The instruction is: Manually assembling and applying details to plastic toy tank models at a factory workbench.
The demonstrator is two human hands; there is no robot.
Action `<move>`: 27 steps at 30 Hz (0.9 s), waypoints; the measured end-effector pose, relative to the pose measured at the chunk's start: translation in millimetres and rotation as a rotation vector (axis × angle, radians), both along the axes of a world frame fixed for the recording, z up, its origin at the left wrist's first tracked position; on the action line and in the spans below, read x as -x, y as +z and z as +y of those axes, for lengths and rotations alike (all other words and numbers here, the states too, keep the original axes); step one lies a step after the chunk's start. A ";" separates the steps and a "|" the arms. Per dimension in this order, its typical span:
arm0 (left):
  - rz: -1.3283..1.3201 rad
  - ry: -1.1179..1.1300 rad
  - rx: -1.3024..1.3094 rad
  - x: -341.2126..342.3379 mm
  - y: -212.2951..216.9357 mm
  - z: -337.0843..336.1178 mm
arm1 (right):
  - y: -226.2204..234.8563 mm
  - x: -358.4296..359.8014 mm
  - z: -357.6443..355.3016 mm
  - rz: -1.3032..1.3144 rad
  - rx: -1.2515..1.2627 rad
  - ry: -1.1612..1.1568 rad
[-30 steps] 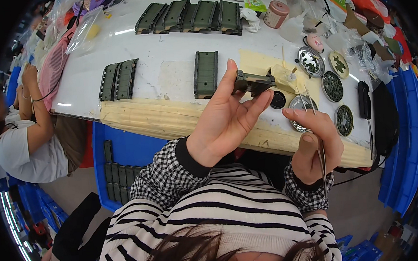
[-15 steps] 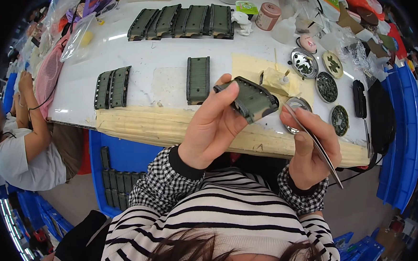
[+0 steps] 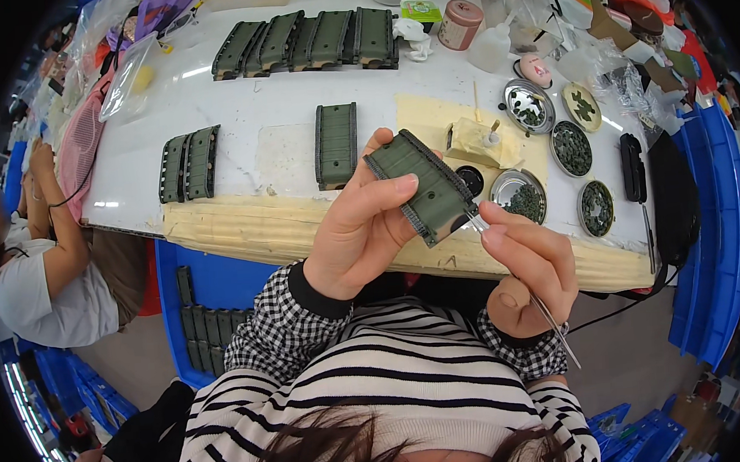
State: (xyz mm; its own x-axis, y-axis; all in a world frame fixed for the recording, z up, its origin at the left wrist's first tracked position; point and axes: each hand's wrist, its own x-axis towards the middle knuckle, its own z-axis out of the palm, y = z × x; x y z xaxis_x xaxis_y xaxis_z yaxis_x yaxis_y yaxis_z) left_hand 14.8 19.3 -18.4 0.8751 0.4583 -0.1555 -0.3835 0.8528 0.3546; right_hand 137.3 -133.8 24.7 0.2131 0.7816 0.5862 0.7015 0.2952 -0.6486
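My left hand (image 3: 357,223) is closed on a dark green, slightly curved rectangular plastic part (image 3: 425,187) with toothed dark edges, its broad face turned up. Metal tweezers (image 3: 554,326) are pinched in my right hand (image 3: 531,259), with their tips at the part's lower right corner. Whether the tips hold a small piece is too small to tell. Beyond my left hand a similar green part (image 3: 336,146) lies on the table. Close to the tweezers stands a round metal dish (image 3: 518,198) of tiny dark green pieces.
More green parts stand in a back row (image 3: 303,42) and a left pair (image 3: 189,164). Several dishes (image 3: 571,148) of small pieces and a yellowish wrapped block (image 3: 479,144) are at right. A blue bin (image 3: 170,319) holds parts below the edge. Another person (image 3: 42,268) sits at left.
My left hand has turned the green part so its broad face shows. My right hand has brought the tweezers' tips up to the part's corner.
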 end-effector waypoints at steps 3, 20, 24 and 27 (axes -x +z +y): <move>-0.004 0.003 0.007 -0.1 0.5 -0.2 | 1.0 -1.0 1.0 -0.032 0.001 -0.001; -0.019 0.015 0.004 1.0 0.4 -0.2 | 2.4 1.6 2.4 -0.024 0.011 -0.001; -0.026 0.022 0.003 1.3 -1.8 -1.0 | 2.5 1.1 3.6 -0.071 0.006 0.002; -0.030 0.023 -0.001 1.2 -2.8 -1.3 | 2.0 1.7 4.1 -0.124 0.009 -0.012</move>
State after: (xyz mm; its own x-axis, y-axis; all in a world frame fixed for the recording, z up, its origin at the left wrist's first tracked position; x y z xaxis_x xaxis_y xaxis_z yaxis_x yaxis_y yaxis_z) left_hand 13.6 18.0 -21.3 0.8686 0.4784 -0.1290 -0.4132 0.8431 0.3440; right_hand 135.6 -129.6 26.7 0.1485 0.7849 0.6016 0.7803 0.2807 -0.5589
